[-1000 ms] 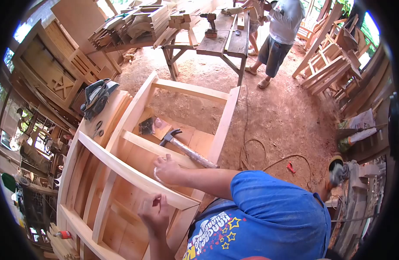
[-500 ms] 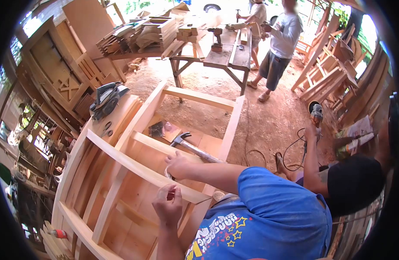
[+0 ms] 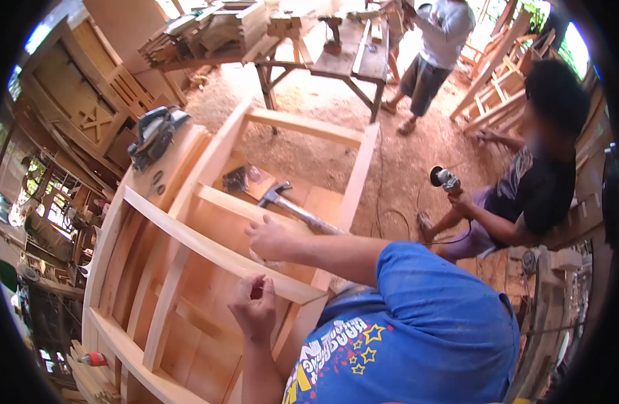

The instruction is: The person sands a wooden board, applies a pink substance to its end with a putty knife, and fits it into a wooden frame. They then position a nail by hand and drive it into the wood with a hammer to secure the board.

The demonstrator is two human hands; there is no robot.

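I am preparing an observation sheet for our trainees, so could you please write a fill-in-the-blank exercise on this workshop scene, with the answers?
1. The hand nearer the hammer is the person's ____ hand.
2. The person's own shirt is mostly ____.
3. On the boards beside the frame lies a pair of ____.
Missing words: right; blue; scissors.

Daylight glare at top (dark, curved edges).

Left hand (image 3: 253, 308): loosely curled | right hand (image 3: 270, 240): back showing | right arm (image 3: 336, 256): outstretched
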